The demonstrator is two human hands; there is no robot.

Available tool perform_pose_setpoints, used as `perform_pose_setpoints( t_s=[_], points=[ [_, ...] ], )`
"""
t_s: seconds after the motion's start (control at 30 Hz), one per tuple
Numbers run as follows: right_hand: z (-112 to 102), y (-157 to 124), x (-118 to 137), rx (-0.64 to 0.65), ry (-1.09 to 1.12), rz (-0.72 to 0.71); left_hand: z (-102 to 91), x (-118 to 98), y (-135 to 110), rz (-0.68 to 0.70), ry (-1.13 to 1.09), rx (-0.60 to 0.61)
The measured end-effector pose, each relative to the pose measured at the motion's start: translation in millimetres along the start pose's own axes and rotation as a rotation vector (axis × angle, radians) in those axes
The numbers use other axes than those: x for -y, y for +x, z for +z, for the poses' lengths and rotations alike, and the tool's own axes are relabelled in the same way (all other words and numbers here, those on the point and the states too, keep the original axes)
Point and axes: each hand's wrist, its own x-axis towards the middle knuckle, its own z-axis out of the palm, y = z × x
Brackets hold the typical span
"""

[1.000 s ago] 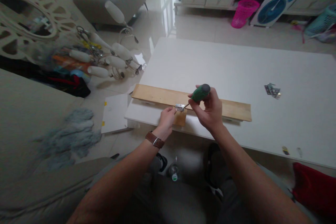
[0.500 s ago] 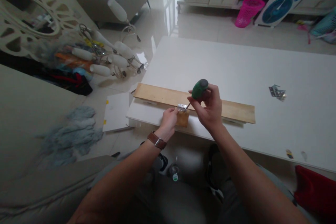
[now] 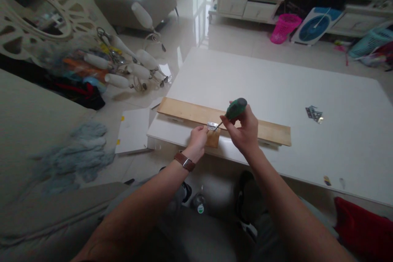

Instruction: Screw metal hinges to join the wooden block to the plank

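My right hand [image 3: 245, 131] is closed around the green and black handle of a screwdriver [image 3: 236, 108]. The screwdriver tilts, and its thin shaft reaches down and left to a small metal hinge [image 3: 212, 125]. This hinge lies across the edge of a long wooden board [image 3: 187, 109] and a small wooden block [image 3: 213, 139]. With fingertips pinched at the hinge's left end, beside the block, my left hand [image 3: 198, 138] is closed; the exact grip is partly hidden. Any screw under the screwdriver's tip is too small to make out.
Board and block rest on a white table [image 3: 245, 73]. More metal hinges [image 3: 314, 114] lie in a pile to the right. A white panel [image 3: 133, 131] stands left of the table, near a lamp with white shades [image 3: 139, 69]. Below sits a clear bottle [image 3: 199, 202].
The camera view has shifted slightly, showing more of the room's far side. My right hand and the screwdriver handle have turned a little, with the handle leaning further right. My left hand stays put.
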Motion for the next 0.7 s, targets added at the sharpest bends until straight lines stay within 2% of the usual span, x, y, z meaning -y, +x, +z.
perform_pose_setpoints(
  t_s=[0.2, 0.43, 0.57, 0.7],
  points=[
    [-0.7, -1.4, 6.1, 0.021, 0.013, 0.083, 0.1, -1.5, -1.2, 0.043, 0.013, -0.039],
    [-3.8, -0.3, 10.0, 0.04, 0.037, 0.103, -0.5, -1.4, -0.3, 0.045, 0.018, -0.007],
    [-4.0, -0.7, 4.6, 0.007, 0.078, 0.136, -0.2, -1.2, -0.5, 0.06, 0.024, -0.018],
    [-4.2, -0.8, 3.9, -0.02, 0.015, 0.138, -1.1, 2.0, 1.6, 0.053, 0.004, -0.012]
  ],
)
